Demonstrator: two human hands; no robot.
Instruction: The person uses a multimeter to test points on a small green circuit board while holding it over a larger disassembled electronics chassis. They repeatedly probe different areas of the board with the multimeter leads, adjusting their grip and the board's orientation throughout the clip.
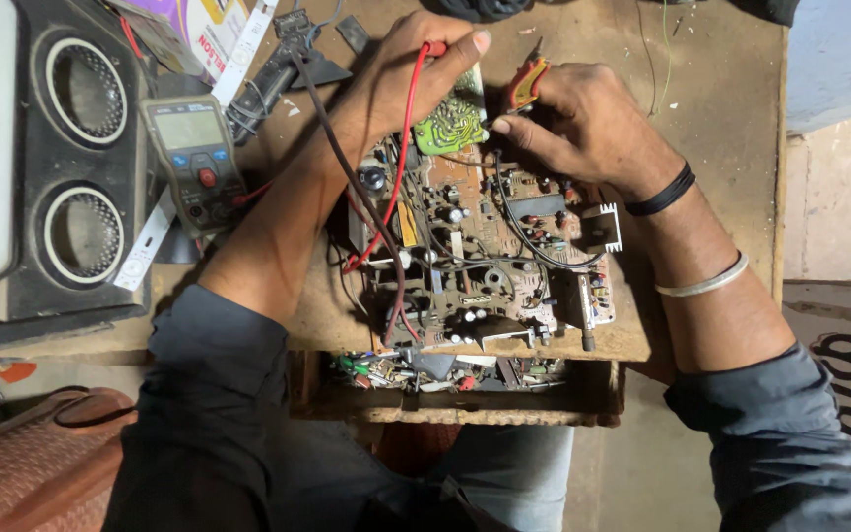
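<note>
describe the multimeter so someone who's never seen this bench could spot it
Start at the black speaker box with two round white-ringed cones on the left of the wooden table. The multimeter lies just to its right, beside the left forearm. It alone has a grey screen, a round dial and red lead toward the left hand.

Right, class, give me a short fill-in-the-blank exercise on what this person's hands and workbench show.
1. The left hand holds a probe with a ____ wire.
2. The meter lies beside a speaker box with ____ round speakers.
3. The right hand has a ____ band at its wrist.
4. Both hands work over a brown circuit board lying on a ____ table.

Missing words: red; two; black; wooden
</note>
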